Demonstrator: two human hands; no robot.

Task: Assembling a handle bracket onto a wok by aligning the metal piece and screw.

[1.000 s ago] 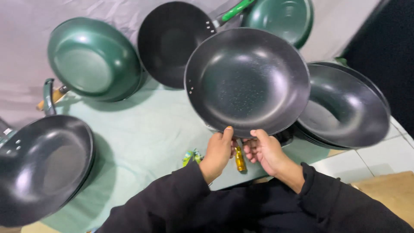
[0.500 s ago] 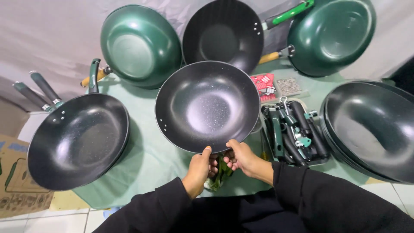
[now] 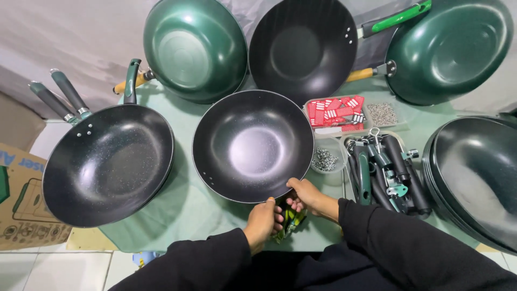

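A black wok point(image 3: 253, 145) is held level over the green cloth point(image 3: 188, 207), at the middle of the table. Its near rim is pinched by the right hand point(image 3: 306, 196), thumb over the edge and fingers beneath. The left hand point(image 3: 262, 222) is curled shut just below the same rim, around something yellow-green point(image 3: 291, 220) that is mostly hidden; whether this is a handle cannot be told. The step in hand appears to be the fitting of a handle at the near rim. The next move is judged to call for the wok being kept steady while the part is lined up at the rim.

Left of the wok, a handled black wok point(image 3: 107, 164) lies nearly touching it. Behind the wok, three more pans are propped: green point(image 3: 194, 48), black point(image 3: 304, 48) and green point(image 3: 449, 51). Right of the wok, a tray of handles point(image 3: 385, 172), a small tub of screws point(image 3: 324, 160) and red packets point(image 3: 336, 110) are set, with stacked black woks point(image 3: 476, 178) beyond. Little room is left on either side, so the neighbouring wok and the tub could be knocked.
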